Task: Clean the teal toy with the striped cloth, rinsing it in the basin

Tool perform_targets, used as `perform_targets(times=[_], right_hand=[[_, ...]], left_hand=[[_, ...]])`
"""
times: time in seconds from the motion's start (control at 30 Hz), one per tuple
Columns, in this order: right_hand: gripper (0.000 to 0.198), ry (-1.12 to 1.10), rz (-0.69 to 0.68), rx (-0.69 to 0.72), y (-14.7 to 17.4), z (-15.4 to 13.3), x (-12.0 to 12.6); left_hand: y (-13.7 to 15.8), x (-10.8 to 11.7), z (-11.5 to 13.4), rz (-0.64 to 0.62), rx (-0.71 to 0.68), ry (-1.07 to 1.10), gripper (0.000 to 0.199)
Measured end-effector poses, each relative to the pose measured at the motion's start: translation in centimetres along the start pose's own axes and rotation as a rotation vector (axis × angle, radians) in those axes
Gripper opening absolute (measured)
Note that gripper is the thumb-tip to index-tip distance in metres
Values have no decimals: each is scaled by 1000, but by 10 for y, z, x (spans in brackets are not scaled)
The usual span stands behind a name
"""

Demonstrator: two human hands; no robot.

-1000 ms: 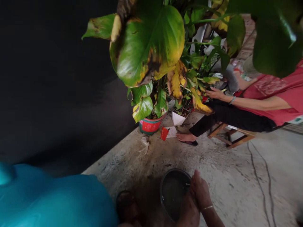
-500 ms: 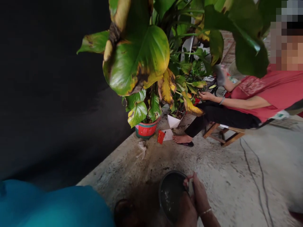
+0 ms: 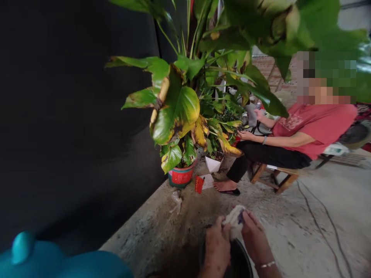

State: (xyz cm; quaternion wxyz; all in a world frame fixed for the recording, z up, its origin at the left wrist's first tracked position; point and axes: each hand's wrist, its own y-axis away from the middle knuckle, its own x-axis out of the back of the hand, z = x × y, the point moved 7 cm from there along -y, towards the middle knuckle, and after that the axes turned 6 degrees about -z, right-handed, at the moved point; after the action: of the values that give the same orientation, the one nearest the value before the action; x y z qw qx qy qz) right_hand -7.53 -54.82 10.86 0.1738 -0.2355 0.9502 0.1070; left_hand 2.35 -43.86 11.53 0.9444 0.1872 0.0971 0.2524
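Between my two hands is a crumpled whitish cloth (image 3: 234,219) with a dark patch on its right side. My left hand (image 3: 217,242) is closed on the cloth's left part, its back facing up. On the other side my right hand (image 3: 256,236), below which a bracelet shows at the wrist, pinches the cloth by the dark patch. Under both hands stands a dark bucket (image 3: 248,259), partly hidden by my left hand and forearm; what is inside cannot be made out.
A large-leaved plant in a red and green pot (image 3: 182,175) rises ahead, its leaves partly yellow and brown. Beyond it a person in a red shirt (image 3: 313,123) sits on a wooden stool (image 3: 275,175). A teal rounded object (image 3: 63,262) fills the lower left; cables (image 3: 319,220) cross the floor.
My hands were low over the bucket, close together; now they are raised and farther apart, with the cloth stretched between them in plain sight. The view has tilted up.
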Motion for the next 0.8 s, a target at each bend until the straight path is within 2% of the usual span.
perform_targets(times=[0.1, 0.2, 0.27, 0.37, 0.47, 0.57, 0.67, 0.73, 0.8], right_hand=[[46, 128, -41, 32, -5, -23, -29], [40, 341, -248, 111, -9, -42, -70], [36, 459, -400, 161, -8, -51, -99], [31, 576, -688, 185, 4, -57, -150], [23, 682, -981, 177, 27, -54, -205], [21, 724, -1097, 208, 46, -52, -255], [22, 684, -1203, 195, 64, -44, -302], [18, 743, -1249, 235, 76, -34, -329], [10, 872, -1219, 351, 86, -19, -349]], left_hand=[[8, 35, 27, 106, -66, -175, 41], [31, 89, 56, 328, -218, -201, 37], [54, 124, 70, 421, -284, -180, 37], [94, 171, 80, 442, -328, -66, 38], [136, 208, 82, 426, -336, 126, 36], [178, 232, 85, 442, -356, 324, 38], [216, 246, 86, 513, -381, 474, 40], [237, 254, 76, 570, -384, 548, 37], [251, 263, 50, 623, -362, 599, 32]])
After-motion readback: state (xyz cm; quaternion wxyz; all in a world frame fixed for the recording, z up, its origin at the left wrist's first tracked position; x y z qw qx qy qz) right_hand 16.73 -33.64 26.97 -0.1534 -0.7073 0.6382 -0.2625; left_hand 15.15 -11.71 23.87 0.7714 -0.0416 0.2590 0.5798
